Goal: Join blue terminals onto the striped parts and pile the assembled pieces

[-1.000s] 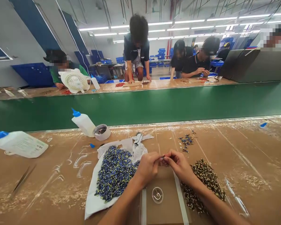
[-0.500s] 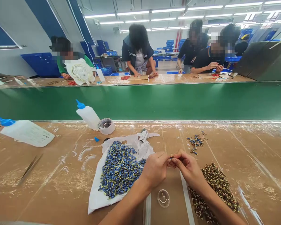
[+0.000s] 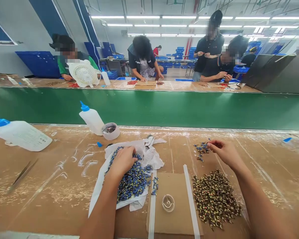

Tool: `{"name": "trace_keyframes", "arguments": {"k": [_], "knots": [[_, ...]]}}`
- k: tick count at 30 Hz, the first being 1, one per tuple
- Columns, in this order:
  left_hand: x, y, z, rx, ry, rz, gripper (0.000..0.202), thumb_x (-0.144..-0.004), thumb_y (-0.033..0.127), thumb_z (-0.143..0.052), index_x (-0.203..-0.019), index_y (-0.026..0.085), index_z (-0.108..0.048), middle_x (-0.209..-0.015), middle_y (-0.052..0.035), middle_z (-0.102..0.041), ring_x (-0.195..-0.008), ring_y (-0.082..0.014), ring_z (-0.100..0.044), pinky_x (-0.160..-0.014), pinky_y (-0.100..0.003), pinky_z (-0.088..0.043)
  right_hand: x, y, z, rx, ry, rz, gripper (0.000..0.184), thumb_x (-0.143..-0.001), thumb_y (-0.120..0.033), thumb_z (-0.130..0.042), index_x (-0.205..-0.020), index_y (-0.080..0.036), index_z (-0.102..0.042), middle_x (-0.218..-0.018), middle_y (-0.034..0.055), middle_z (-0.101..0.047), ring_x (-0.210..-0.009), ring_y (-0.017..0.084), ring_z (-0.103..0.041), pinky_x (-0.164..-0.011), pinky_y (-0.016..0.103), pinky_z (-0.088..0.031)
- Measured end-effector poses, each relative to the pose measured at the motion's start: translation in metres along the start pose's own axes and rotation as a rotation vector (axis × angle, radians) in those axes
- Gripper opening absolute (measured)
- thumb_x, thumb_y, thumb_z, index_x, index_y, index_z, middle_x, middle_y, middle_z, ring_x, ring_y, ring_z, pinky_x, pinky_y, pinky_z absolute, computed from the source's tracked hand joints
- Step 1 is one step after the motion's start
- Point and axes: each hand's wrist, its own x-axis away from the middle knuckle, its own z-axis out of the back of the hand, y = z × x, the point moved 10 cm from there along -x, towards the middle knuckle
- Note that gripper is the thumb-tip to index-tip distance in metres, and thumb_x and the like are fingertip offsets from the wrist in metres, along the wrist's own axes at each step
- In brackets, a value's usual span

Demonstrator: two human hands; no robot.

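My left hand [image 3: 124,161] rests on the pile of small blue-and-yellow pieces [image 3: 133,182], which lies on a white cloth [image 3: 137,205]. Its thumb and forefinger are apart; the other fingertips are partly hidden. Farther right, my right hand [image 3: 224,152] is at the edge of a small heap of joined blue-and-dark pieces [image 3: 200,148]. Its thumb and forefinger are pinched together, and anything between them is too small to make out. Nearer to me, below that hand, lies a large pile of small dark brown-and-yellow pieces [image 3: 216,199].
A small clear round dish [image 3: 168,203] sits on a taped cardboard sheet [image 3: 171,222], beside a few blue pieces [image 3: 154,186]. White bottles [image 3: 92,121], a tape roll [image 3: 110,131] and tweezers [image 3: 22,174] lie leftward. Several people work beyond the green belt [image 3: 149,108].
My hands were together in the middle over a tiny piece. They have parted: the left onto the blue pile, the right out to the small heap. The view has shifted slightly.
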Motion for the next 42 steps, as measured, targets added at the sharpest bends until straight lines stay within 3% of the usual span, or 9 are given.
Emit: {"name": "trace_keyframes", "arguments": {"k": [4,7,13,18,21,26,30,34,42], "knots": [[-0.004,0.003,-0.009,-0.072,-0.015,0.014,0.007,-0.077,0.016,-0.055,-0.082,0.016,-0.059,-0.092,-0.0116,-0.063,-0.091,-0.0281,-0.056,-0.079,-0.035,-0.037,-0.010,0.020,-0.001,0.044,-0.050,-0.013,0.030,-0.074,-0.043,-0.064,-0.073,-0.014,-0.073,-0.068,0.0075,-0.072,-0.061,0.020,-0.063,-0.058,0.030,-0.046],[-0.006,0.003,-0.010,-0.110,-0.030,-0.008,0.011,-0.079,0.014,-0.047,-0.075,0.016,-0.058,-0.087,-0.0127,-0.062,-0.087,-0.0287,-0.057,-0.077,-0.036,-0.036,-0.007,0.027,-0.008,0.055,-0.072,-0.024,0.029,-0.075,-0.040,-0.063,-0.075,-0.014,-0.074,-0.070,0.0074,-0.074,-0.064,0.021,-0.065,-0.061,0.031,-0.047],[-0.003,0.008,0.006,-0.158,0.027,-0.048,0.013,-0.084,0.019,-0.042,-0.078,0.018,-0.054,-0.086,-0.0100,-0.063,-0.084,-0.0259,-0.057,-0.072,-0.033,-0.036,-0.003,0.030,0.003,0.073,0.011,-0.049,0.033,-0.077,-0.041,-0.062,-0.092,-0.015,-0.074,-0.078,0.0094,-0.075,-0.070,0.022,-0.067,-0.066,0.033,-0.049],[-0.001,0.004,0.014,-0.057,0.021,0.019,0.010,-0.083,0.023,-0.043,-0.078,0.019,-0.051,-0.077,-0.0052,-0.063,-0.076,-0.0222,-0.058,-0.063,-0.028,-0.035,0.001,0.032,0.018,0.034,0.084,-0.067,0.040,-0.079,-0.047,-0.059,-0.096,-0.012,-0.071,-0.078,0.0114,-0.074,-0.066,0.021,-0.066,-0.063,0.034,-0.053],[-0.002,0.001,0.023,0.002,0.083,0.037,0.010,-0.080,0.025,-0.048,-0.074,0.020,-0.052,-0.072,-0.0027,-0.063,-0.072,-0.0208,-0.057,-0.061,-0.027,-0.034,0.004,0.027,0.021,-0.017,0.107,-0.063,0.043,-0.081,-0.050,-0.057,-0.097,-0.012,-0.069,-0.083,0.0125,-0.073,-0.072,0.021,-0.068,-0.067,0.034,-0.054],[0.002,0.003,0.034,0.367,0.173,-0.019,0.012,-0.077,0.028,-0.057,-0.073,0.018,-0.054,-0.069,0.0003,-0.061,-0.067,-0.0155,-0.055,-0.063,-0.024,-0.039,0.012,0.012,0.018,-0.070,0.093,-0.050,0.044,-0.080,-0.054,-0.059,-0.096,-0.014,-0.068,-0.084,0.0119,-0.073,-0.075,0.022,-0.067,-0.068,0.034,-0.054],[0.006,0.024,0.028,0.787,0.097,-0.147,0.019,-0.077,0.026,-0.060,-0.091,0.015,-0.056,-0.070,0.0014,-0.056,-0.066,-0.0126,-0.052,-0.062,-0.023,-0.040,0.020,0.001,0.006,-0.074,0.033,-0.046,0.042,-0.080,-0.053,-0.061,-0.099,-0.017,-0.069,-0.085,0.0103,-0.073,-0.074,0.022,-0.066,-0.066,0.033,-0.053],[0.012,0.055,0.019,0.930,-0.023,-0.267,0.032,-0.082,0.025,-0.056,-0.113,0.016,-0.059,-0.071,0.0024,-0.050,-0.063,-0.0100,-0.045,-0.059,-0.022,-0.036,0.030,-0.014,-0.009,-0.121,-0.015,-0.034,0.042,-0.080,-0.053,-0.061,-0.101,-0.017,-0.068,-0.084,0.0098,-0.072,-0.074,0.021,-0.065,-0.067,0.032,-0.053],[0.011,0.088,-0.018,1.040,-0.265,-0.280,0.028,-0.079,0.028,-0.063,-0.103,0.013,-0.067,-0.088,-0.0055,-0.065,-0.076,-0.0130,-0.056,-0.071,-0.026,-0.045,0.056,-0.051,-0.056,-0.255,-0.254,-0.055,0.034,-0.084,-0.047,-0.061,-0.101,-0.019,-0.065,-0.088,0.0081,-0.070,-0.083,0.021,-0.064,-0.077,0.035,-0.051]]}}
